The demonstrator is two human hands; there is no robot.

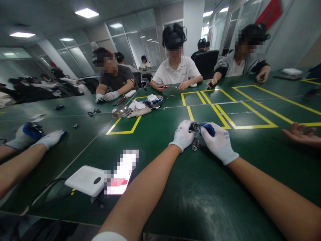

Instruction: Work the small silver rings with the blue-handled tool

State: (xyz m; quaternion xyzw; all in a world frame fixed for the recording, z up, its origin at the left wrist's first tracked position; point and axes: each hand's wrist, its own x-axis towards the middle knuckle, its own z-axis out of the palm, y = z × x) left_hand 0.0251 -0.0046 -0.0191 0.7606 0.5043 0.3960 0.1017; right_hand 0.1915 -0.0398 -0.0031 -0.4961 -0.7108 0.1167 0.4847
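Note:
My left hand (185, 134), in a white glove with blue palm coating, is closed around a short dark cylinder with a round metal-rimmed end (194, 126) that faces me. Close against its right side is my right hand (218, 141), gloved the same way. The fingers of that hand are bent together at the cylinder's edge, and whatever they pinch is too small or hidden to make out. Just below both hands, several small round metal pieces (195, 145) lie in a pile on the green table (200, 190).
Left of my forearm lie a lit phone (122, 174) and a white box (86, 180) with cables. A metal bowl (121, 111) and cloths (140, 108) sit farther back. A co-worker's gloved hands (51, 138) are at left, another person's bare hand (302, 134) at right. Several people sit opposite.

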